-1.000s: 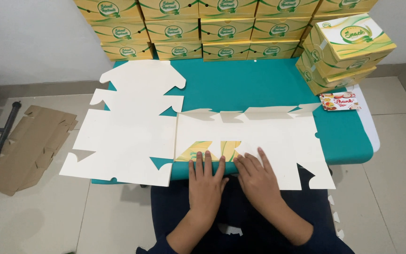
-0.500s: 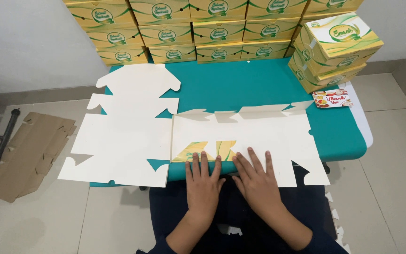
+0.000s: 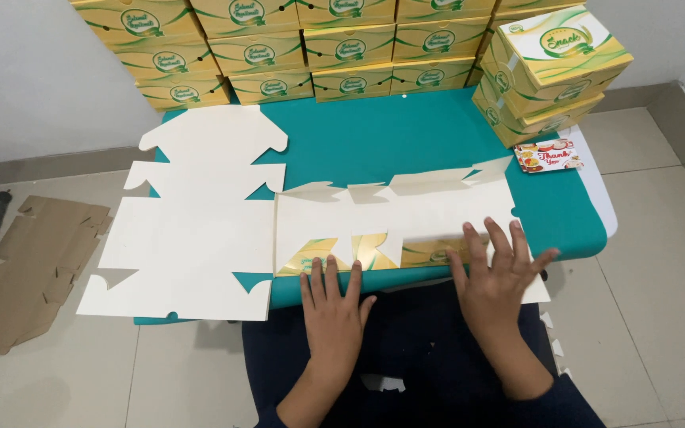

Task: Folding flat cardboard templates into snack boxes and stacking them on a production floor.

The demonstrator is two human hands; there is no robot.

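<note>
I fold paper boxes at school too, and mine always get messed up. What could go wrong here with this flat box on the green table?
The flat box blank hangs over the near edge of the table, and both the left hand and the right hand press there, so it might crease crookedly or slip off. The stack of unfolded blanks also overhangs the edge and could slide to the floor if bumped.

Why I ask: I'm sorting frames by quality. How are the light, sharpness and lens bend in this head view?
Head view: even, soft light, faint shadows beneath the left hand and right hand; sharp; slight sheen on the flat carton blank; mild wide-angle bowing at the edges.
</note>
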